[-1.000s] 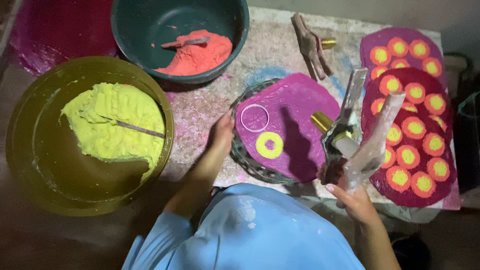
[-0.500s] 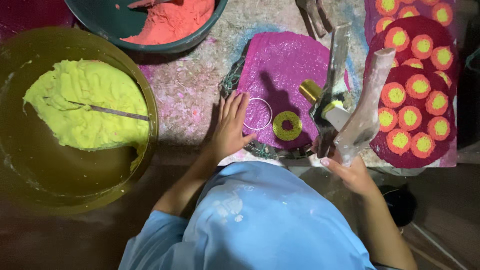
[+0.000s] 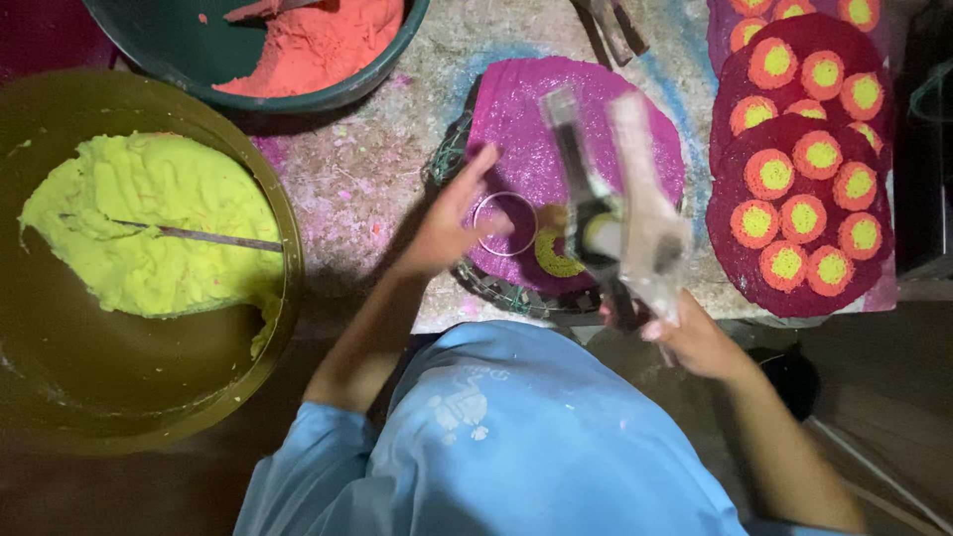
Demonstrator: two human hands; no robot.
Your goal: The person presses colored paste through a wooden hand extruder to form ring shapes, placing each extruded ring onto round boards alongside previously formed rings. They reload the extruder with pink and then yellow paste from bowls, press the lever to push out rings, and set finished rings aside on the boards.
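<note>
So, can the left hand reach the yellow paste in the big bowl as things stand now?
Probably yes. The left hand rests by the metal ring on the purple disc; only bare table lies between it and the yellow paste.

Lit brightly at the centre, from above and slightly ahead; dim and brownish toward the left and lower edges. Hard shadow cast on the speckled table (image 3: pixel 377 189) beneath the left hand (image 3: pixel 447 223). Motion-blurred, almost see-through: the tool (image 3: pixel 620 213) raised in the right hand (image 3: pixel 695 342). Colours saturated, fine grain in the dark corners, mild softness at the frame's edges.
</note>
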